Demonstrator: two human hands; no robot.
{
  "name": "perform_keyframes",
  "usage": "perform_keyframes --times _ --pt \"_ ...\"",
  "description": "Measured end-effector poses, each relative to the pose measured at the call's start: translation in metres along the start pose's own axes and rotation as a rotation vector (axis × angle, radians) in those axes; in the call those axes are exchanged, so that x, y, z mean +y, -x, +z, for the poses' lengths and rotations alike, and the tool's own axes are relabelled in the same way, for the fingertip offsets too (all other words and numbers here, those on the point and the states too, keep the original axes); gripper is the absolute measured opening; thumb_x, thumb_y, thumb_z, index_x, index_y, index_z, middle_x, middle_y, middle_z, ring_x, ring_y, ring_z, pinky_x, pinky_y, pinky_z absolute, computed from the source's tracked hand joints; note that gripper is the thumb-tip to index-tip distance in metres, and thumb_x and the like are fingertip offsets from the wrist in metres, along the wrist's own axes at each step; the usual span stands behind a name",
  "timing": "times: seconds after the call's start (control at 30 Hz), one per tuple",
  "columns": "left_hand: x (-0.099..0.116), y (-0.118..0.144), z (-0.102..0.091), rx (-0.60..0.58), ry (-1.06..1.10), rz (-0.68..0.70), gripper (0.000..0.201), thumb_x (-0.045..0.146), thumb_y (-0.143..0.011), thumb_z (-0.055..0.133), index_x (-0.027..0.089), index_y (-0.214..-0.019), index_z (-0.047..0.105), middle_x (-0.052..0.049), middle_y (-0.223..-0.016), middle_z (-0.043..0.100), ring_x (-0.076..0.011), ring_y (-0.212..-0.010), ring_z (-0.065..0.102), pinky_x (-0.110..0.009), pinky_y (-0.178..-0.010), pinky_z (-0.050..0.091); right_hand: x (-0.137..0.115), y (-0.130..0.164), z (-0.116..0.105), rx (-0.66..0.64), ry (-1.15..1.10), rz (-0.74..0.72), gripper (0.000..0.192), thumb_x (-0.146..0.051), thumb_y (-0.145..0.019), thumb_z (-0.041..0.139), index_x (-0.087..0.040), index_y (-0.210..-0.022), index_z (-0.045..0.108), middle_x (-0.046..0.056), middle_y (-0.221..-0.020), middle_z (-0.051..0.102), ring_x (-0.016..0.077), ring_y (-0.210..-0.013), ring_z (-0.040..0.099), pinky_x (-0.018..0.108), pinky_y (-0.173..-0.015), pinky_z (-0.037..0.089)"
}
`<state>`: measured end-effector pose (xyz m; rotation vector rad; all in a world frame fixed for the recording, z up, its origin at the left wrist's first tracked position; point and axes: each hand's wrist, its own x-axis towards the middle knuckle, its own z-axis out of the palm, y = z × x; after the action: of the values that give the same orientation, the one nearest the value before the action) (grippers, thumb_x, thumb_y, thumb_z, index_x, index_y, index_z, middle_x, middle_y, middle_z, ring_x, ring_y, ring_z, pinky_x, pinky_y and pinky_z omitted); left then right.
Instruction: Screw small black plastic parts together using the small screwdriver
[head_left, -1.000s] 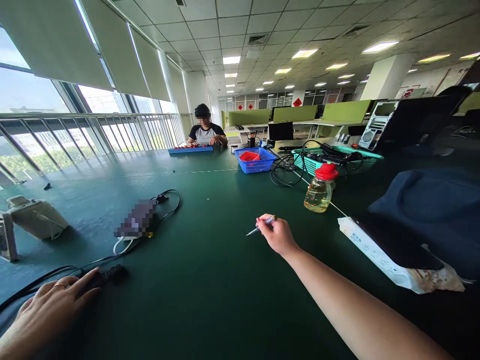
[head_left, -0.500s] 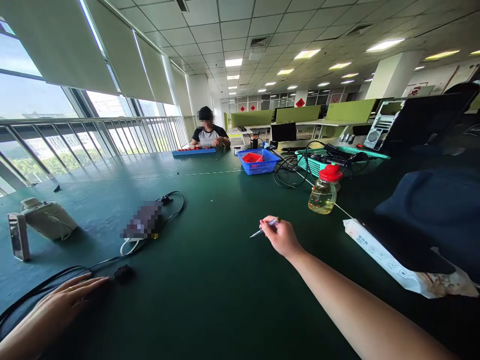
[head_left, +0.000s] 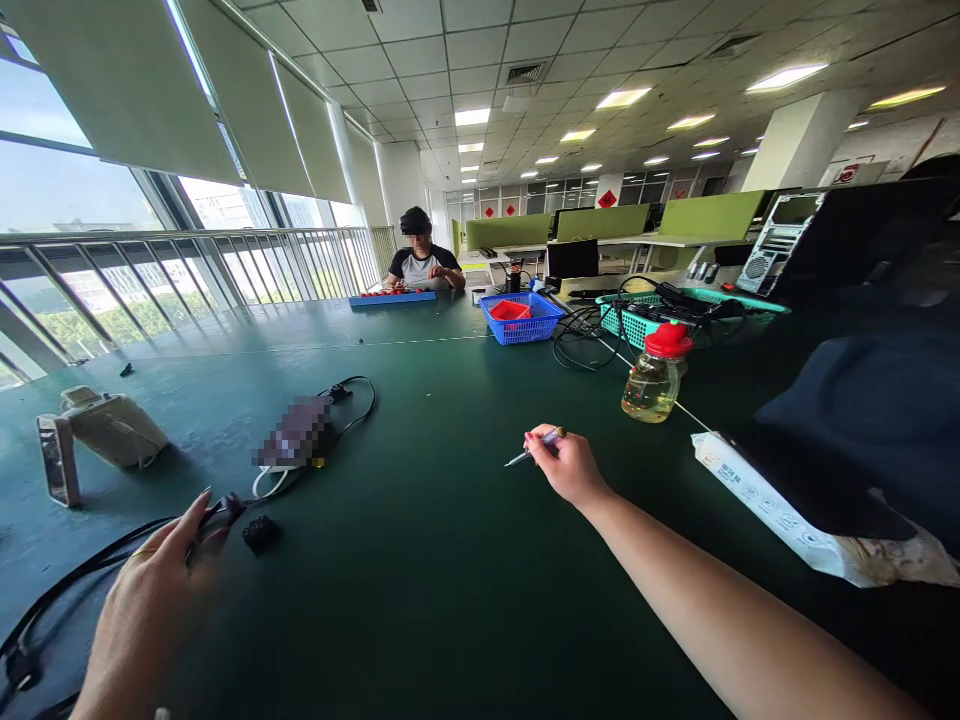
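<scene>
Apparently two hands: right hand [head_left: 571,468] holds one screwdriver [head_left: 534,447].

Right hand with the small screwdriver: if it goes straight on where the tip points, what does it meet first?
The right hand holds the screwdriver pointing left over bare green table. That way looks free at first; the blurred device with its cable probably comes first, depth unclear.

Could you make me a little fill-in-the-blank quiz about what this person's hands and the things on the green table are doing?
1. The right hand holds a small ____, tip pointing left.
2. The bottle of yellowish liquid has a ____ cap.
3. The left hand pinches the end of a black ____.
4. The red tray sits inside a ____ basket.

Missing words: screwdriver; red; cable; blue
</scene>
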<state>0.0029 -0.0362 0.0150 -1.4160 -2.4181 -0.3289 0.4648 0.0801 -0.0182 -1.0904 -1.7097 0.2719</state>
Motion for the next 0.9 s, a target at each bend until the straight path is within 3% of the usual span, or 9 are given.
perform_keyframes --times 0.1,0.2,0.5,0.9 --pt "0.031 -0.003 -0.012 -0.138 -0.016 0.035 0.069 0.055 -0.093 0.020 0.022 -0.153 0.028 -0.012 -0.138 0.059 -0.0322 -0.120 0.058 -0.040 -0.089 0.051 -0.001 0.000 -0.001 -0.004 -0.001 0.002 0.033 -0.040 -0.093 0.047 -0.021 -0.068 0.060 0.000 -0.055 0.062 0.0142 -0.049 0.058 0.024 -0.052 0.043" --pt "0.038 -0.005 -0.011 -0.224 -0.059 0.060 0.070 0.053 -0.092 0.021 0.019 -0.153 0.027 -0.014 -0.129 0.065 -0.0346 -0.115 0.062 -0.041 -0.088 0.049 -0.001 0.000 -0.001 -0.001 0.003 -0.004 0.034 -0.040 -0.093 0.047 -0.021 -0.068 0.060 0.000 -0.055 0.062 0.0146 -0.050 0.059 0.024 -0.053 0.043" --pt "0.040 0.002 -0.001 -0.259 -0.159 0.076 0.067 0.052 -0.094 0.021 0.020 -0.152 0.031 -0.015 -0.114 0.070 -0.0327 -0.109 0.063 -0.037 -0.084 0.048 -0.003 0.001 -0.002 -0.025 0.000 0.010 0.034 -0.041 -0.092 0.047 -0.022 -0.067 0.059 0.000 -0.054 0.061 0.0145 -0.049 0.058 0.024 -0.052 0.043" --pt "0.016 -0.026 0.020 -0.265 -0.108 0.185 0.054 0.042 -0.090 0.038 0.029 -0.142 0.048 -0.005 -0.104 0.076 -0.0288 -0.099 0.066 -0.035 -0.080 0.048 0.000 0.000 0.000 -0.023 -0.009 0.025 0.033 -0.042 -0.092 0.047 -0.022 -0.069 0.060 0.001 -0.059 0.066 0.0151 -0.052 0.061 0.024 -0.053 0.045"
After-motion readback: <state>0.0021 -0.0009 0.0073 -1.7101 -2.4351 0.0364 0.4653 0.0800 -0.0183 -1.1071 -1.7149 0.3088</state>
